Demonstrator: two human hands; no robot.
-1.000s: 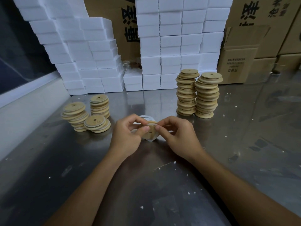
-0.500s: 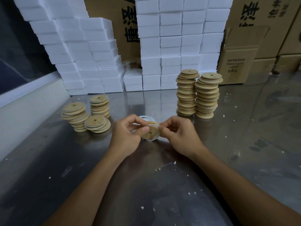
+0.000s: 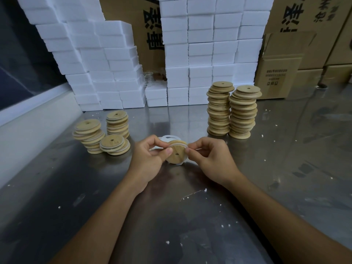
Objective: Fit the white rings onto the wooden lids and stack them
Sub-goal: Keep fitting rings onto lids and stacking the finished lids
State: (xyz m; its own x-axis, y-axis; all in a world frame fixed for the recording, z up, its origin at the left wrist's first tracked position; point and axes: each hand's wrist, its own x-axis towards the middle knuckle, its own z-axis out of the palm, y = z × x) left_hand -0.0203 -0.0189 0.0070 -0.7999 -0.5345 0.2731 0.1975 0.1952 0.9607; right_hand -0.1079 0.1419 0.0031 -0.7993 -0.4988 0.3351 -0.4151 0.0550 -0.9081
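- Your left hand (image 3: 147, 159) pinches the wooden lid (image 3: 176, 153) at its left rim, thumb on the near face and fingers curled behind it.
- Your right hand (image 3: 209, 159) pinches the white ring (image 3: 184, 146) at the lid's right rim, thumb and forefinger pressed together on it.
- The lid stands nearly on edge above the middle of the table (image 3: 285, 168), its flat face with the small centre hole turned toward you and tilted a little upward; its axis runs from you toward the far edge.
- The ring wraps the lid's upper and right rim; whether it sits fully round the lid is hidden by your fingers.
- Loose white rings (image 3: 167, 139) lie on the table just behind the lid.
- Toward the left edge stand three short stacks of ringed lids (image 3: 116, 124).
- Toward the far edge, right of centre, two tall stacks of bare lids (image 3: 231, 111) stand touching.
- White foam blocks (image 3: 200, 54) and cardboard boxes (image 3: 280, 77) line the far edge.
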